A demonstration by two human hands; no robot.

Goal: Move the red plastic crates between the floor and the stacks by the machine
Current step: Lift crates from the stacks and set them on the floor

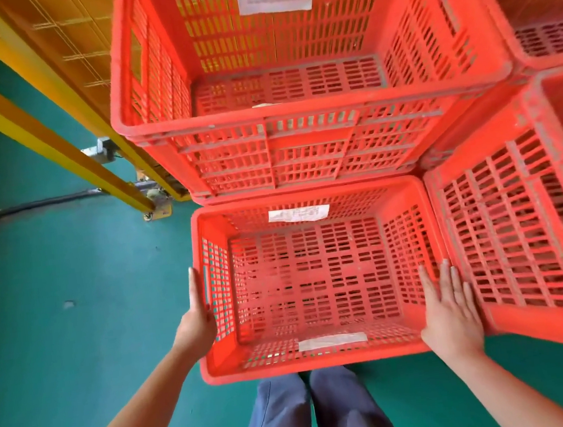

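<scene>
Red slotted plastic crate [314, 279]

My left grip [197, 319] lies flat, fingers straight, against the outer left wall of the red crate [314, 279] on the green floor [75, 302]. My right grip [449, 307] rests flat at its right rim. Beyond both grips rises a crate stack [301, 149]. A second stack [522, 224] stands just right of the right grip.

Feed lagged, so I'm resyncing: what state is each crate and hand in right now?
Near crate: upright, empty, between both hands.
Stacked crate: upright, empty, atop stack behind.
Right crate: upright.
Left hand: fingers straight, against near crate's left wall.
Right hand: fingers straight, on its right rim.
</scene>
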